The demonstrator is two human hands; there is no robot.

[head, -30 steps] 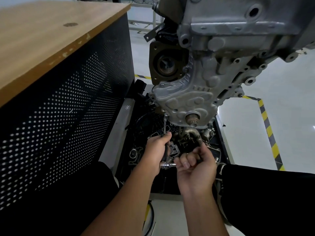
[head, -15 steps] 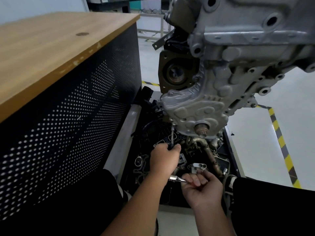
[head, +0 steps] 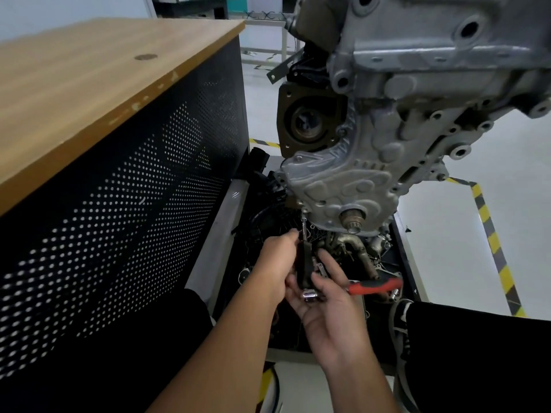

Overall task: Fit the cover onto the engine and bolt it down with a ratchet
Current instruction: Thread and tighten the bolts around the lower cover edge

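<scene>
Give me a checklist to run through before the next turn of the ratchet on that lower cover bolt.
1. Cover seated against the engine: ok, it sits in place.
2. Extension bar reaches up to the bolt at the cover's lower left edge: ok.
3. Socket fully seated on the bolt head: cannot tell, too small.
4. Left hand holds the black grip: ok.
5. Right hand gripping the ratchet: not ok, its fingers lie open under the ratchet head.
</scene>
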